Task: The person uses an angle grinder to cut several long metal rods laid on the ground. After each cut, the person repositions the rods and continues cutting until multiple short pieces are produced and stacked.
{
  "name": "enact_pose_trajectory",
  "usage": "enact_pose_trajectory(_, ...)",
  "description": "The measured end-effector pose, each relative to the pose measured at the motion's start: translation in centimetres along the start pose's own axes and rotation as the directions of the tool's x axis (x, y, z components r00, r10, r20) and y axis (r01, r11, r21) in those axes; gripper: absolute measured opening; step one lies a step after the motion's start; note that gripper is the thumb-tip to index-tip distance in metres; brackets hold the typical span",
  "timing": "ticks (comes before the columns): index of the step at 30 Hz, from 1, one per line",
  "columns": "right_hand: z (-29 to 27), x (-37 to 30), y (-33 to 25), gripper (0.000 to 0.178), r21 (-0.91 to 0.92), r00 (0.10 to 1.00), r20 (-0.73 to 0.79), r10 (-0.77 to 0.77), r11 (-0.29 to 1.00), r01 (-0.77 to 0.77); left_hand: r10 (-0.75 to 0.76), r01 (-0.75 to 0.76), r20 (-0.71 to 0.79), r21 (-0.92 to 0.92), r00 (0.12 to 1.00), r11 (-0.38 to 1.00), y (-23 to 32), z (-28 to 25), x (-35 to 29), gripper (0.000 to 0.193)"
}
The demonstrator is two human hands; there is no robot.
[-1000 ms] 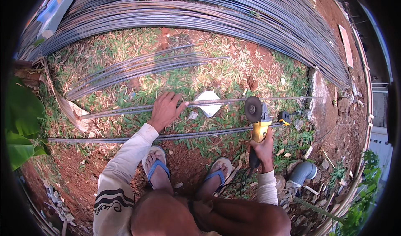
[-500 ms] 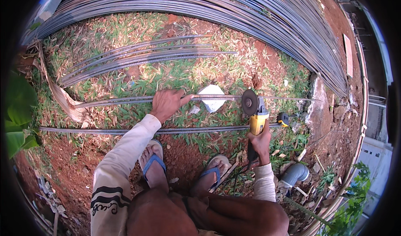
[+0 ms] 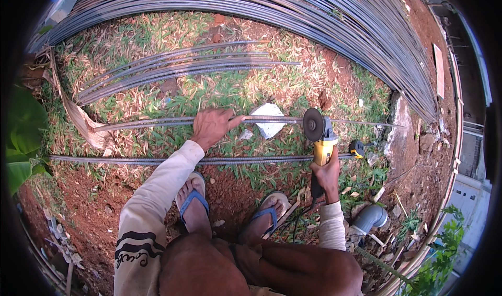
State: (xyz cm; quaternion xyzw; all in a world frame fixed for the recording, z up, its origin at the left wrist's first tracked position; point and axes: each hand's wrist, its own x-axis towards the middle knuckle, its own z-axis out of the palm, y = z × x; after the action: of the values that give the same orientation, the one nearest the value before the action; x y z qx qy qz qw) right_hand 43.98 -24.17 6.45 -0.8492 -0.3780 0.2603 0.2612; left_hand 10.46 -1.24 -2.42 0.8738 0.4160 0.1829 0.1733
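Note:
My left hand (image 3: 213,127) is closed over a few thin ribbed steel bars (image 3: 167,121), left of a white stone block (image 3: 270,129) that props them up. In my right hand (image 3: 327,173) is a yellow angle grinder (image 3: 322,151), gripped by its body. Its dark cutting disc (image 3: 314,124) stands upright at the bars, right of the block; whether it touches them or spins, I cannot tell. One bar (image 3: 366,123) runs on to the right past the disc. Nearer to me lies another pair of bars (image 3: 235,160), with a black and yellow tape measure (image 3: 356,149) at its right end.
A big bundle of long steel bars (image 3: 219,2) curves across the far side. Several shorter bars (image 3: 172,68) lie on the grass before it. A grey pipe elbow (image 3: 370,218) sits at the lower right. My sandalled feet (image 3: 193,204) are close to the near bars.
Both hands and the grinder hold nearly the same places. The view has shifted slightly, and the disc shows a little higher and further right.

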Motion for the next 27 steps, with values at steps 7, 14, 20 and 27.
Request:
enact_pose_trajectory(7,-0.2,0.0,-0.5,0.074,-0.056,1.0,0.001,0.024,0.998,-0.024,0.016,-0.017,-0.054,-0.008,0.998,1.0,0.0,0.2,-0.1,0.052)
enact_pose_trajectory(14,-0.3,0.1,-0.3,0.076,-0.055,0.999,0.036,0.03,0.998,-0.028,0.016,-0.016,-0.056,0.004,0.998,1.0,-0.1,0.4,-0.1,0.051)
enact_pose_trajectory(20,-0.1,0.1,0.5,0.073,-0.08,1.0,0.019,0.003,0.997,-0.001,0.028,-0.032,-0.089,-0.036,0.996,0.999,0.0,0.4,-0.2,0.052)
enact_pose_trajectory(27,0.3,1.1,0.6,0.072,-0.02,0.998,0.043,-0.038,0.999,0.038,-0.015,0.015,-0.021,-0.009,1.0,1.0,0.2,0.1,-0.1,0.051)
